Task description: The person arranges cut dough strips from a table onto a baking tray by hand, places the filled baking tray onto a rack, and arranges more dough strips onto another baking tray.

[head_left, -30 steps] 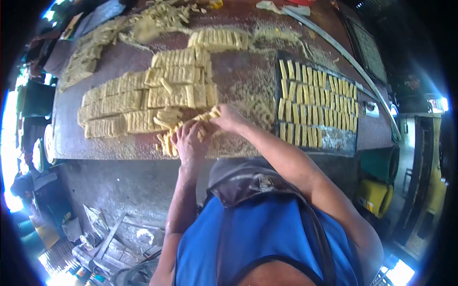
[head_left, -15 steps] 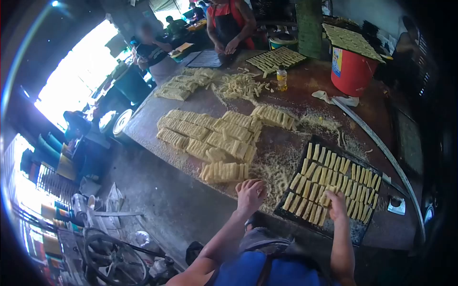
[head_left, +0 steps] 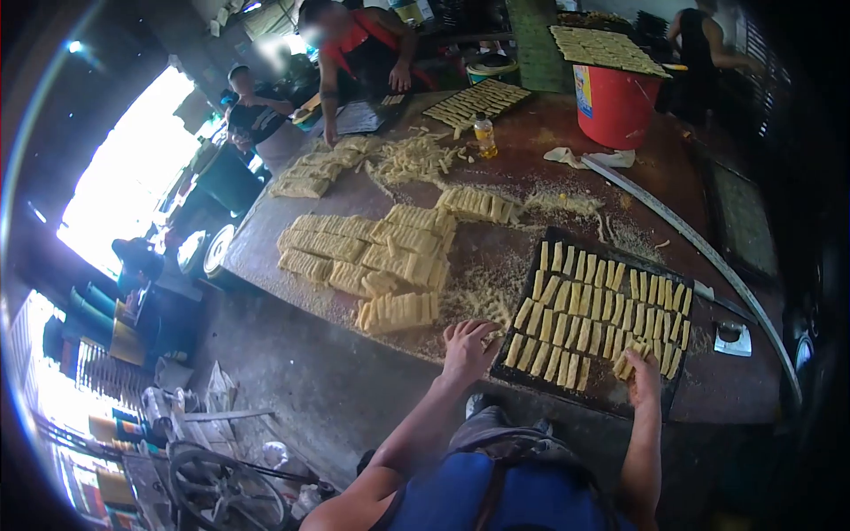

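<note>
Head, two near hands (head_left: 469, 354) (head_left: 645, 379), one near tray (head_left: 604, 386)

Pale yellow sticks (head_left: 546, 325), ranged in rows, on a black tray (head_left: 611, 394)

On the desk (head_left: 655, 199), dough-stick stacks (head_left: 403, 252) lie left of the tray (head_left: 604, 391); a bottle (head_left: 484, 138) stands behind, left of a bucket (head_left: 611, 111).
</note>
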A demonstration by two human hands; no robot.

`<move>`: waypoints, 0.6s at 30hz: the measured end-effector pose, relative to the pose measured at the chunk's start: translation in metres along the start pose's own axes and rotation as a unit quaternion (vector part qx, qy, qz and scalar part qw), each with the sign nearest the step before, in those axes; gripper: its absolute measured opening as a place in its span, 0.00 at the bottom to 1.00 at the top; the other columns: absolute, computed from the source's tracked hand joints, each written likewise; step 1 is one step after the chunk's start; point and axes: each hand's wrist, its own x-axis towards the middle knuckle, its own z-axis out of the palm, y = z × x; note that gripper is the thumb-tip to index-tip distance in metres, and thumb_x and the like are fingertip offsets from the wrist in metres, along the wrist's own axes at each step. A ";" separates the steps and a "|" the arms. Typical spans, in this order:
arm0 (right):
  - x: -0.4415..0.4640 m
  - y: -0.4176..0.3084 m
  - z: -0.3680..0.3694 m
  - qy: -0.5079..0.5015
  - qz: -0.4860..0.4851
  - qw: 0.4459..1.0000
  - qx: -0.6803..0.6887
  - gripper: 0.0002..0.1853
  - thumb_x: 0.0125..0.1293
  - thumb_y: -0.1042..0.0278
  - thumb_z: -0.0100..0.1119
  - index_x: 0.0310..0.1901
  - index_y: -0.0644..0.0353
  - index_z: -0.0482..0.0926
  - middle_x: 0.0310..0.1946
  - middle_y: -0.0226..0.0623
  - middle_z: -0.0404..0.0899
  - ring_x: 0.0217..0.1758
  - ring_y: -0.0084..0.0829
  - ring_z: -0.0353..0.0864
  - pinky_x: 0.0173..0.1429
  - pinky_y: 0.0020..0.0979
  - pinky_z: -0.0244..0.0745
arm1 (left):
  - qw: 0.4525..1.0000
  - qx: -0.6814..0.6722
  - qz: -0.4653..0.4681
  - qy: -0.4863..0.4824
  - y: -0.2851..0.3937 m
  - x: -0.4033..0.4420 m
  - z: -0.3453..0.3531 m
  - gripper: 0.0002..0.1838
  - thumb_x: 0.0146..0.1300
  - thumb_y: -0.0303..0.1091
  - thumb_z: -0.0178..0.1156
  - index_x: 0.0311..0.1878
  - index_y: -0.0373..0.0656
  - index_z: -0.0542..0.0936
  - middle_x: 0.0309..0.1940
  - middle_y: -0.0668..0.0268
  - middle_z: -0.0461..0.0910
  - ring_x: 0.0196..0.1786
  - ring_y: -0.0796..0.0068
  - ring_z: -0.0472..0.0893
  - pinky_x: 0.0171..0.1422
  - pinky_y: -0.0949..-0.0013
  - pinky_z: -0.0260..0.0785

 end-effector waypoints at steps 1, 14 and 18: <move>-0.002 0.002 -0.002 0.013 0.001 1.000 -0.009 0.14 0.68 0.72 0.63 0.53 0.61 0.76 0.39 0.34 0.81 0.40 0.31 0.85 0.38 0.36 0.83 | 1.000 -0.007 0.006 -0.010 -0.005 0.004 -0.001 0.15 0.58 0.38 0.68 0.50 0.53 0.85 0.51 0.69 0.84 0.59 0.62 0.77 0.68 0.52 0.58; -0.035 0.022 0.006 0.107 -0.037 0.993 0.030 0.14 0.70 0.67 0.63 0.54 0.59 0.74 0.38 0.33 0.78 0.40 0.30 0.82 0.38 0.37 0.81 | 1.000 0.010 0.013 -0.012 -0.083 0.054 -0.024 0.11 0.62 0.43 0.68 0.43 0.50 0.88 0.50 0.70 0.85 0.58 0.63 0.79 0.67 0.52 0.58; -0.027 0.025 0.007 0.146 -0.027 0.989 0.027 0.15 0.70 0.66 0.64 0.55 0.59 0.74 0.39 0.33 0.78 0.40 0.30 0.82 0.38 0.37 0.80 | 0.999 -0.020 -0.009 -0.027 -0.095 0.061 -0.031 0.11 0.63 0.44 0.67 0.40 0.48 0.89 0.47 0.69 0.86 0.57 0.64 0.79 0.67 0.53 0.58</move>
